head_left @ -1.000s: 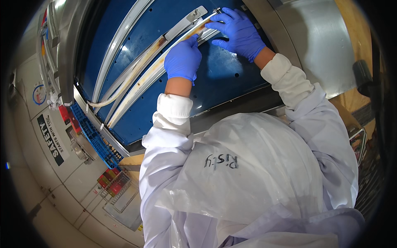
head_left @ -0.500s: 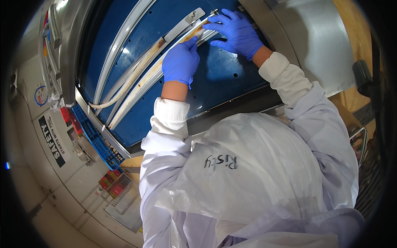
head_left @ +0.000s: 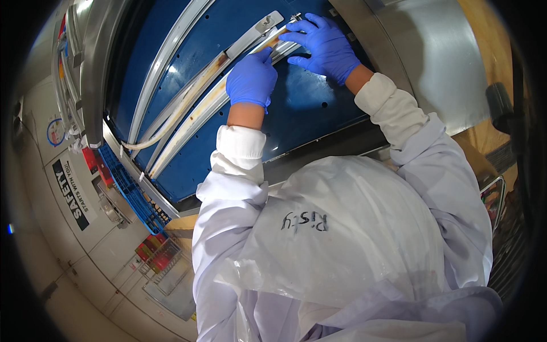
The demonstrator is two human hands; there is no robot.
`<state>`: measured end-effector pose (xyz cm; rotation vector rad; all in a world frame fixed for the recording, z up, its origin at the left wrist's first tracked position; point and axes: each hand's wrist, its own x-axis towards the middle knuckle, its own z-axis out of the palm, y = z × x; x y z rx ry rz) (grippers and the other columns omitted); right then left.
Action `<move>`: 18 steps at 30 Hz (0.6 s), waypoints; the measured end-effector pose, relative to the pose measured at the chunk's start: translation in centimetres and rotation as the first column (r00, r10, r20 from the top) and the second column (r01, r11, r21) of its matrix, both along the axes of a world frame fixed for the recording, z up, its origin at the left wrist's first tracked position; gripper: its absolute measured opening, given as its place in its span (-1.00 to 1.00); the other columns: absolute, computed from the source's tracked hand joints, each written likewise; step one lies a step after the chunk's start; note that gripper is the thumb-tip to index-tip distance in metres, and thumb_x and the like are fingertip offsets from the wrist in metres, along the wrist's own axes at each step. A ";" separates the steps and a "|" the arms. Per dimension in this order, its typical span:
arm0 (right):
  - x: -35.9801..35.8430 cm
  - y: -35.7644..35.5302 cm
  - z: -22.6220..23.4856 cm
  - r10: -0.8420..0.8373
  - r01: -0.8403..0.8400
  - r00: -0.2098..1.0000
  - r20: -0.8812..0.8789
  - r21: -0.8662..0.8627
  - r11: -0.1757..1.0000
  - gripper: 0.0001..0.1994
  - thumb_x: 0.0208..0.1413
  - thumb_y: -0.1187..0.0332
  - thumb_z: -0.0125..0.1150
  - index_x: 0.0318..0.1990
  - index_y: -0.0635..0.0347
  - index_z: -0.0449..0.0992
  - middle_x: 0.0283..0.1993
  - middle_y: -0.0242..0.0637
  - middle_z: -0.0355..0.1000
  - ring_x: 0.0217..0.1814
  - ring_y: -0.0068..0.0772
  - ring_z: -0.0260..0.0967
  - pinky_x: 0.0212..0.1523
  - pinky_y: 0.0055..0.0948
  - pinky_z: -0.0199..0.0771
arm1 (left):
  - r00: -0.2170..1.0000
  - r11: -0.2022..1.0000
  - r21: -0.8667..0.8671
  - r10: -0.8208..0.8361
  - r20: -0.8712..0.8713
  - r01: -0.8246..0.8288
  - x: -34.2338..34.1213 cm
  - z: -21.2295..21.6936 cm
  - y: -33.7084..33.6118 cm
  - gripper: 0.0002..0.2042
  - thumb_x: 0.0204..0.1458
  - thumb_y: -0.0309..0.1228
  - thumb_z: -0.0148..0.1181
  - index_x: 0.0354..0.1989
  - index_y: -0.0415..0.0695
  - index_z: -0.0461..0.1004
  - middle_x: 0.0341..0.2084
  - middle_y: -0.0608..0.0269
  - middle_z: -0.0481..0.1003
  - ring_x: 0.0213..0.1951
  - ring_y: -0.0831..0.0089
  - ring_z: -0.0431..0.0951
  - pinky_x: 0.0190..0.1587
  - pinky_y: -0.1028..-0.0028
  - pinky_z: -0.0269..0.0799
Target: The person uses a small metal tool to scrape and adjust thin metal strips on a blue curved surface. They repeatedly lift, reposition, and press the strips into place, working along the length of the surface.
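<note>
My left hand [head_left: 251, 78], in a blue glove, presses with closed fingers on a long metal bar [head_left: 188, 126] faced with a pale, brown-stained strip. What its fingertips pinch, if anything, is hidden. My right hand [head_left: 325, 48], also gloved, has its fingers spread over the far end of that bar, near a small metal fitting [head_left: 295, 18]. Beside it lies a second stained strip [head_left: 194, 98], leading to a flat metal piece [head_left: 254, 32] with a slot. All rest over a dark blue panel [head_left: 296, 108] with small holes.
A curved metal rail [head_left: 162, 65] runs along the panel's left part. Steel framing [head_left: 94, 68] borders the panel. To the right is a bare steel surface [head_left: 441, 62]. A blue basket [head_left: 134, 194] hangs at the left, near a wall sign [head_left: 71, 196].
My left hand has shifted slightly right and up along the bar, its fingers now more tucked. The right hand has barely moved, its fingers still spread at the bar's end.
</note>
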<state>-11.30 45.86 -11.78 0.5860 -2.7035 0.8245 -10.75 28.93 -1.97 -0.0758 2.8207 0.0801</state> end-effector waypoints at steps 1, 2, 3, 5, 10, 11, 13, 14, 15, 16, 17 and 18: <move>-0.1 0.4 0.0 -0.006 0.006 1.000 0.003 -0.006 1.000 -0.47 -0.03 -0.06 0.32 0.15 -0.27 0.48 0.21 -0.49 0.34 0.31 -0.10 0.15 0.30 -0.11 0.22 | 1.000 1.000 0.010 0.002 0.019 -0.002 -0.1 0.4 0.0 -0.69 0.18 -0.15 0.02 0.04 0.20 0.56 -0.20 0.06 0.59 -0.15 0.07 0.59 -0.06 0.21 0.48; -0.2 0.6 0.0 -0.012 0.012 1.000 0.006 -0.012 1.000 -0.47 -0.03 -0.06 0.32 0.14 -0.27 0.48 0.21 -0.49 0.34 0.31 -0.10 0.15 0.29 -0.11 0.22 | 0.999 1.000 0.021 0.003 0.038 -0.004 -0.1 0.8 0.0 -0.69 0.18 -0.15 0.01 0.04 0.20 0.56 -0.21 0.06 0.59 -0.15 0.07 0.59 -0.06 0.21 0.48; -0.3 0.6 0.0 -0.010 0.010 1.000 -0.004 -0.006 1.000 -0.47 -0.03 -0.06 0.32 0.14 -0.27 0.48 0.21 -0.49 0.34 0.31 -0.10 0.15 0.29 -0.11 0.22 | 0.998 0.999 0.031 0.004 0.057 -0.006 -0.1 1.2 0.0 -0.69 0.18 -0.15 0.01 0.04 0.20 0.56 -0.21 0.06 0.59 -0.16 0.07 0.60 -0.06 0.21 0.48; -0.1 0.5 0.0 -0.012 0.013 1.000 -0.008 0.023 1.000 -0.47 -0.04 -0.06 0.32 0.14 -0.27 0.49 0.20 -0.49 0.34 0.30 -0.11 0.14 0.29 -0.11 0.22 | 0.996 0.999 0.043 0.028 0.081 -0.032 0.2 1.7 0.2 -0.69 0.18 -0.15 0.01 0.04 0.20 0.56 -0.21 0.06 0.59 -0.16 0.08 0.60 -0.07 0.21 0.49; -0.2 -0.4 0.2 -0.028 0.029 0.999 -0.024 0.057 0.998 -0.48 -0.04 -0.07 0.31 0.14 -0.30 0.49 0.20 -0.48 0.33 0.31 -0.12 0.14 0.28 -0.13 0.23 | 0.998 0.999 0.021 0.035 0.054 -0.036 0.1 0.3 0.6 -0.69 0.18 -0.15 0.01 0.04 0.20 0.56 -0.22 0.07 0.60 -0.16 0.09 0.60 -0.07 0.22 0.48; -0.2 -0.5 0.1 -0.023 0.025 0.999 -0.032 0.055 0.998 -0.48 -0.03 -0.08 0.31 0.14 -0.30 0.49 0.20 -0.48 0.33 0.30 -0.12 0.14 0.28 -0.13 0.23 | 0.997 0.999 0.010 0.037 0.069 -0.038 0.0 0.4 1.0 -0.69 0.18 -0.14 0.01 0.05 0.20 0.56 -0.21 0.07 0.60 -0.15 0.10 0.60 -0.06 0.22 0.48; -0.5 -0.3 -0.2 -0.013 0.015 0.999 -0.033 0.052 0.999 -0.47 -0.04 -0.09 0.30 0.15 -0.31 0.49 0.20 -0.47 0.33 0.31 -0.12 0.14 0.29 -0.12 0.22 | 0.996 0.999 0.020 0.043 0.078 -0.045 -0.2 0.4 1.0 -0.69 0.18 -0.14 0.01 0.04 0.20 0.56 -0.20 0.06 0.59 -0.14 0.10 0.60 -0.05 0.22 0.47; -0.5 -0.1 -0.2 -0.008 0.010 0.999 -0.037 0.050 0.999 -0.46 -0.04 -0.10 0.30 0.15 -0.32 0.49 0.20 -0.46 0.33 0.31 -0.12 0.14 0.29 -0.12 0.22 | 0.996 0.998 0.042 0.046 0.073 -0.049 -0.3 0.2 0.9 -0.69 0.18 -0.14 0.01 0.04 0.19 0.56 -0.20 0.05 0.59 -0.13 0.10 0.59 -0.04 0.23 0.47; -0.4 0.0 -0.2 -0.010 0.012 0.999 -0.038 0.062 0.998 -0.46 -0.04 -0.10 0.30 0.15 -0.32 0.49 0.20 -0.46 0.33 0.31 -0.13 0.14 0.29 -0.12 0.22 | 0.997 0.996 0.065 0.049 0.067 -0.054 -0.3 0.1 0.7 -0.69 0.18 -0.14 0.02 0.04 0.19 0.56 -0.19 0.05 0.59 -0.12 0.10 0.59 -0.03 0.23 0.46; -0.4 0.1 -0.1 -0.010 0.013 0.999 -0.042 0.074 0.997 -0.46 -0.04 -0.10 0.30 0.15 -0.33 0.49 0.20 -0.46 0.33 0.31 -0.13 0.13 0.30 -0.12 0.21 | 0.995 0.992 0.107 0.063 0.083 -0.072 -0.2 -0.1 0.2 -0.68 0.18 -0.13 0.02 0.04 0.19 0.56 -0.19 0.05 0.59 -0.11 0.09 0.59 -0.03 0.24 0.46; -0.3 0.2 0.0 -0.012 0.016 0.999 -0.043 0.088 0.996 -0.46 -0.03 -0.11 0.30 0.15 -0.33 0.49 0.20 -0.46 0.33 0.31 -0.13 0.13 0.30 -0.12 0.20 | 0.992 0.985 0.150 0.074 0.102 -0.088 -0.2 -0.4 -0.8 -0.68 0.17 -0.12 0.03 0.04 0.19 0.56 -0.18 0.04 0.59 -0.11 0.08 0.58 -0.02 0.24 0.45; -0.3 0.1 0.1 -0.010 0.013 0.999 -0.039 0.098 0.995 -0.46 -0.03 -0.11 0.30 0.15 -0.33 0.48 0.20 -0.46 0.33 0.31 -0.13 0.13 0.31 -0.12 0.19 | 0.989 0.975 0.193 0.083 0.121 -0.106 0.0 -0.7 -2.0 -0.67 0.17 -0.10 0.04 0.05 0.18 0.56 -0.17 0.04 0.59 -0.10 0.06 0.58 -0.01 0.25 0.44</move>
